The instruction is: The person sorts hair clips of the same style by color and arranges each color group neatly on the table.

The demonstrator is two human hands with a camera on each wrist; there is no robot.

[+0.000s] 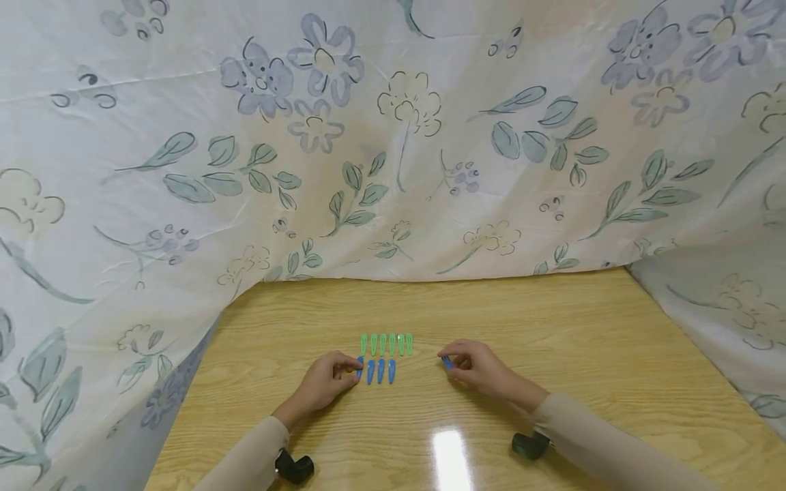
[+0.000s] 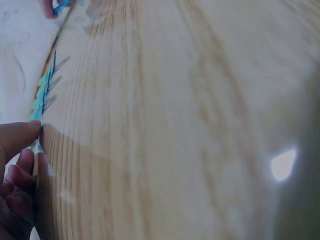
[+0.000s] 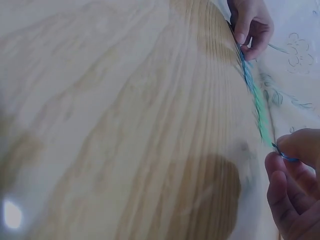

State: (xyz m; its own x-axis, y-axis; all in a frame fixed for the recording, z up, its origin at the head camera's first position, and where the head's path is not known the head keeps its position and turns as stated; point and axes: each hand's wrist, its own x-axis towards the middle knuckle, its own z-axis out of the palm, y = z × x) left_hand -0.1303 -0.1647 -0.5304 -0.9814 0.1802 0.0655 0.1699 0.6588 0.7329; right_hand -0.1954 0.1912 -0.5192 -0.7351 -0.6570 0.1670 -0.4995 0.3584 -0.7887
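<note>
Several green snap hair clips [image 1: 387, 344] lie side by side in a row on the wooden table. Below them, three blue snap hair clips [image 1: 381, 372] form a second row, with another blue hair clip [image 1: 359, 367] at its left end. My left hand [image 1: 325, 382] pinches that end clip between thumb and fingertips, low at the table. To the right of both rows, my right hand [image 1: 482, 372] holds one more blue hair clip [image 1: 447, 362] between thumb and fingers. In the right wrist view this clip [image 3: 287, 157] sticks out from the fingertips.
The wooden table [image 1: 552, 334] reaches back to a flower-patterned cloth [image 1: 393, 170], which also hangs at both sides. Black wrist devices [image 1: 531, 445] sit at both sleeves. A bright light reflection shows on the near tabletop.
</note>
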